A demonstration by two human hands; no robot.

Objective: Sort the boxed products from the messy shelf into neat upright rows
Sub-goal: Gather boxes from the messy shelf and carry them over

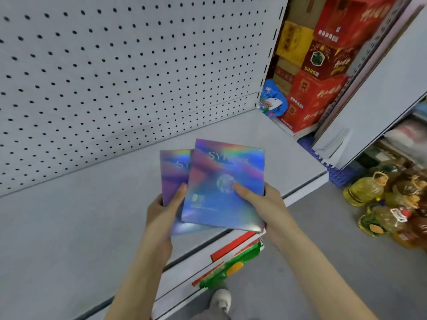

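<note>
Left grip (161,215) pinches the rear box (173,174), right grip (261,204) the front box (221,192) (they overlap).

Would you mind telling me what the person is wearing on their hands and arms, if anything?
Nothing shows: the left hand and right hand are ungloved, with no rings, watch or bracelet visible. The left forearm and right forearm are bare to the picture's bottom edge, so no sleeve comes into view.

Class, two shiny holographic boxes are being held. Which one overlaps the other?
The right box, pinched by the right hand: its whole front shows, while the left box, in the left hand, is partly hidden behind it.
</note>
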